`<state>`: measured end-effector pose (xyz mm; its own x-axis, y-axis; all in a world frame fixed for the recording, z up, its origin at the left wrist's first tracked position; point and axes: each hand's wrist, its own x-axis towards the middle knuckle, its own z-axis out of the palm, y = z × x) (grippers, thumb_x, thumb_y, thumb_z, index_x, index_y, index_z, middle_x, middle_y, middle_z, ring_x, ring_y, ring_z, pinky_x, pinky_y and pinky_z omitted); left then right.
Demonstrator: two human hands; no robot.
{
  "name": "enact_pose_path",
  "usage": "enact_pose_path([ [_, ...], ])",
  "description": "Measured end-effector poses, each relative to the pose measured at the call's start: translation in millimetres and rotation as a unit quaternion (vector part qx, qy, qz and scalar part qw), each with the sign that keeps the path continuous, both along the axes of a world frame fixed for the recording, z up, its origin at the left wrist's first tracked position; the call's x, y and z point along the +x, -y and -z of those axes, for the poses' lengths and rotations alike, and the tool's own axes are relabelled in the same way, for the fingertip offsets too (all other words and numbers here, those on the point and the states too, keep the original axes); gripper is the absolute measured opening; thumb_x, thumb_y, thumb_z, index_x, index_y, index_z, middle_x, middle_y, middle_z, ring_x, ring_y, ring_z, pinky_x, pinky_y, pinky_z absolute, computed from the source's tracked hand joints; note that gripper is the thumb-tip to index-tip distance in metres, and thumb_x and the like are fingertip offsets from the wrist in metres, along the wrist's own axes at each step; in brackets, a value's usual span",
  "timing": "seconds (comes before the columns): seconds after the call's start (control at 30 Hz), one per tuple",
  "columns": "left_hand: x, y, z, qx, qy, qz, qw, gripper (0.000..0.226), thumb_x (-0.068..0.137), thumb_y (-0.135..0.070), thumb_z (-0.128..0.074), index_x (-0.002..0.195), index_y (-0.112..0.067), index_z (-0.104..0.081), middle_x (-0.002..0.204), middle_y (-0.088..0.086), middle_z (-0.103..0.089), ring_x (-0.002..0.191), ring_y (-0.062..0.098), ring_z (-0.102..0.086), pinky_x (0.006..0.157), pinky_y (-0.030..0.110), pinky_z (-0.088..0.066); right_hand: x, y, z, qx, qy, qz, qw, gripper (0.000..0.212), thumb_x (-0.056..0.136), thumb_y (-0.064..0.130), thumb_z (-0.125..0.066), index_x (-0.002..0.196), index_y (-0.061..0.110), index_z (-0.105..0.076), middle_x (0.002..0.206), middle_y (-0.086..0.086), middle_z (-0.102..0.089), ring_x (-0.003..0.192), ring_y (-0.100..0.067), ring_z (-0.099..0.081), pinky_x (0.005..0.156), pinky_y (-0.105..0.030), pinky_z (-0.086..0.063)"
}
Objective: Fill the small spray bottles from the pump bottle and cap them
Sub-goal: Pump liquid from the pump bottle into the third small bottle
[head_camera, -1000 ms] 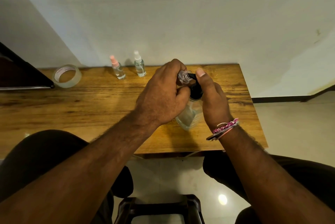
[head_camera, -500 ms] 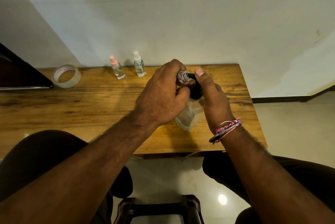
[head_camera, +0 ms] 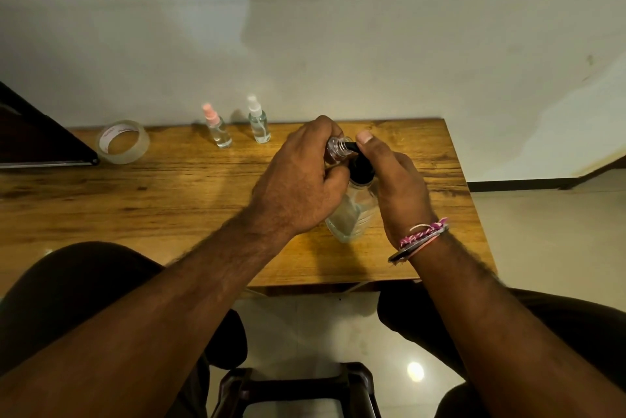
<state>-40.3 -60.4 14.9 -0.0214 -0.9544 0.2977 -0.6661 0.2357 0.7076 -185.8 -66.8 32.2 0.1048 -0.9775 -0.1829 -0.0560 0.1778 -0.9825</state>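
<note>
The long wooden table with a dark grain (head_camera: 169,201) fills the middle of the view, its far edge against a pale wall. At 9 o'clock a flat black panel with a silver edge (head_camera: 37,143) lies on the tabletop, and just right of it sits a roll of clear packing tape (head_camera: 122,141).

Right of centre stands the clear plastic pump bottle with a black pump head (head_camera: 352,214), upright on the table, between the two hands. The left hand (head_camera: 301,187) comes in from 7 o'clock; its fingers curl round a small clear uncapped spray bottle (head_camera: 337,146), holding the threaded neck up against the black spout. The right hand (head_camera: 396,187), reaching from 5 o'clock, wraps the pump head with the thumb on top of it; a pink braided wristband (head_camera: 423,234) sits on that wrist.

Toward 11 o'clock, near the table's far edge and well apart from the hands, stand two capped bottles side by side: a small clear spray bottle with a pink cap (head_camera: 216,128) on the left and a small clear spray bottle with a white cap (head_camera: 258,123) on the right.
</note>
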Motion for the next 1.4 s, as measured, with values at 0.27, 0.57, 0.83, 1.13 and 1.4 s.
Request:
enact_pose_path([
  [0.27, -1, -2, -4, 0.000, -0.007, -0.001, 1.000, 0.022, 0.085, -0.020, -0.058, 0.106, -0.019, -0.054, 0.095, -0.003, -0.059, 0.088, 0.016, -0.056, 0.070, 0.030, -0.046, 3, -6, -3, -0.017, -0.016, 0.017, 1.000, 0.045, 0.107, 0.042, -0.054, 0.091, 0.008, -0.079, 0.094, -0.018, -0.075, 0.077, -0.005, -0.066, 0.064, -0.012, -0.050],
  [0.57, -1, -1, -8, -0.011, -0.019, 0.001, 1.000, 0.021, 0.084, -0.017, -0.059, 0.104, -0.018, -0.054, 0.091, -0.004, -0.058, 0.083, 0.014, -0.055, 0.066, 0.027, -0.042, 3, -7, -23, 0.014, -0.020, -0.015, 1.000, 0.051, 0.104, 0.056, -0.046, 0.083, 0.024, -0.081, 0.078, 0.004, -0.079, 0.070, 0.002, -0.069, 0.059, -0.008, -0.048],
  [0.83, 0, -1, -8, -0.005, -0.017, 0.001, 1.000, 0.020, 0.086, -0.016, -0.062, 0.104, -0.019, -0.054, 0.091, -0.005, -0.058, 0.084, 0.013, -0.054, 0.067, 0.026, -0.042, 6, -10, -21, 0.000, -0.026, 0.002, 1.000, 0.051, 0.104, 0.050, -0.050, 0.072, 0.023, -0.078, 0.071, 0.002, -0.076, 0.062, 0.002, -0.064, 0.056, -0.009, -0.047],
  [1.13, 0, -1, -5, -0.003, 0.000, 0.002, 1.000, 0.020, 0.086, -0.019, -0.059, 0.105, -0.018, -0.054, 0.092, -0.002, -0.058, 0.085, 0.016, -0.055, 0.066, 0.028, -0.043, 4, -10, -24, -0.018, -0.050, -0.010, 0.999, 0.042, 0.107, 0.042, -0.051, 0.072, 0.030, -0.069, 0.059, 0.025, -0.066, 0.062, 0.013, -0.062, 0.055, -0.003, -0.043],
  [1.4, 0, -1, -4, 0.004, 0.005, 0.004, 1.000, 0.021, 0.086, -0.021, -0.060, 0.106, -0.020, -0.054, 0.094, -0.003, -0.058, 0.086, 0.016, -0.055, 0.067, 0.028, -0.043, 2, -8, -21, -0.037, -0.091, -0.017, 0.995, 0.041, 0.109, 0.043, -0.048, 0.072, 0.031, -0.061, 0.073, 0.011, -0.058, 0.059, 0.017, -0.056, 0.054, -0.005, -0.039],
])
